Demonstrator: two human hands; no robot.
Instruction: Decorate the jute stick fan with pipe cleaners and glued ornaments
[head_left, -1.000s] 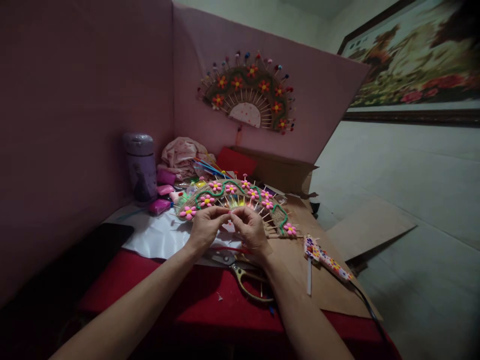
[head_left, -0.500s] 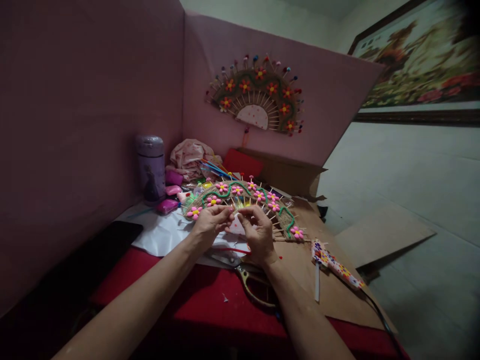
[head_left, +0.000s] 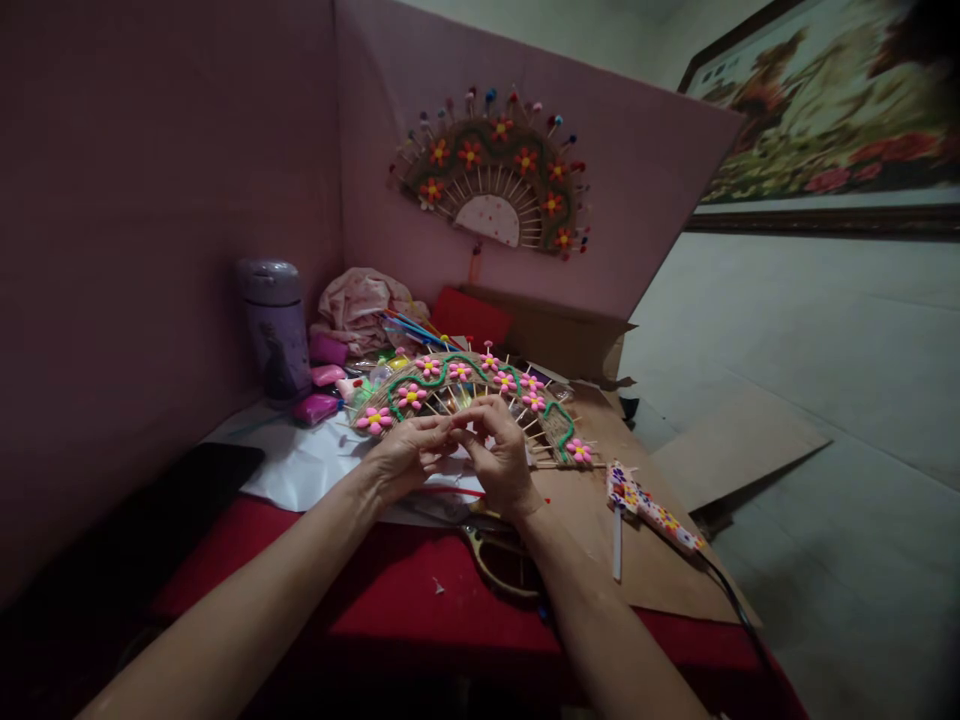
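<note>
Fingertips together, my left hand [head_left: 411, 452] and my right hand [head_left: 496, 455] meet in a pinch in front of a fan-shaped craft piece [head_left: 469, 372]. Whatever they hold is too small and hidden to make out. The fan lies on the table, with twine wrapping, a wavy green cord, pink flowers with yellow centres and thin sticks poking out. My fingers cover part of its middle. Below my right wrist lie scissors [head_left: 487, 575] with looped handles. To the right, a flower-patterned glue gun [head_left: 652, 508] rests on cardboard, a white glue stick at its side.
A purple tumbler [head_left: 276, 335], pink clay packets [head_left: 319, 408] and crumpled pink cloth [head_left: 367, 305] stand at the back left. White paper [head_left: 300, 465] and cardboard [head_left: 585, 540] cover parts of the red tablecloth [head_left: 360, 600]. A similar finished fan [head_left: 491, 180] hangs on the pink panel.
The whole view has shifted slightly, so the scene sits a little further left and higher. My hands stay pinched together, the fingertips now closer to each other.
</note>
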